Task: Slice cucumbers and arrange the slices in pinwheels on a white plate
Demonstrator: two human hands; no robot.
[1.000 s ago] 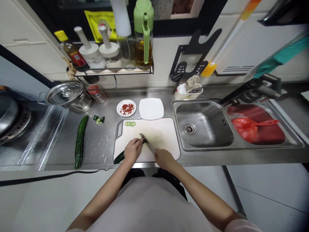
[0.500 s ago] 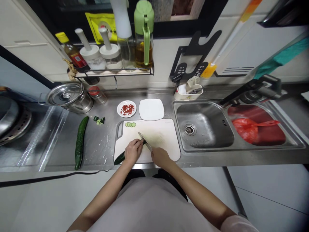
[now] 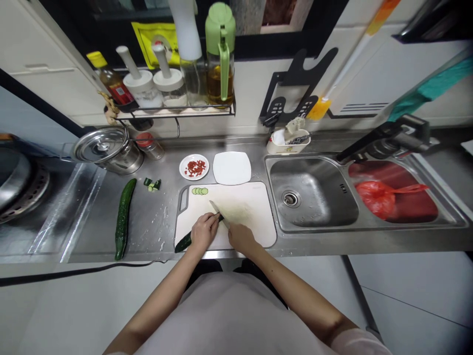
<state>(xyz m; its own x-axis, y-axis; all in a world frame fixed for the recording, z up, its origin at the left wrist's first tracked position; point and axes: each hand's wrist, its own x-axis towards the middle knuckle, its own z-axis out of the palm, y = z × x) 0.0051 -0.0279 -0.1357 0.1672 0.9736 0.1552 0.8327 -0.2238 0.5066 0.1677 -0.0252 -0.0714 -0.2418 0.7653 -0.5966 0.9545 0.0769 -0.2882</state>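
On the white cutting board (image 3: pixel 260 207) lies a dark green cucumber (image 3: pixel 183 242), set at a slant. My left hand (image 3: pixel 204 230) is closed over its middle, fingers near the cut end. In my right hand (image 3: pixel 240 237) is a knife (image 3: pixel 215 207), its handle hidden by the fingers. The blade is at the cucumber's right end; whether it touches I cannot tell. Several thin cucumber slices (image 3: pixel 200 191) overlap in a row at the board's upper left.
A whole cucumber (image 3: pixel 124 217) and cucumber end pieces (image 3: pixel 152 184) lie on the steel counter to the left. Behind the board are a plate of chopped red bits (image 3: pixel 194 167) and a white square plate (image 3: pixel 231 167). The sink (image 3: pixel 314 195) is at the right.
My right hand and the knife have shifted slightly to the left, toward the cucumber's end. The left hand and the cucumber have stayed in place.
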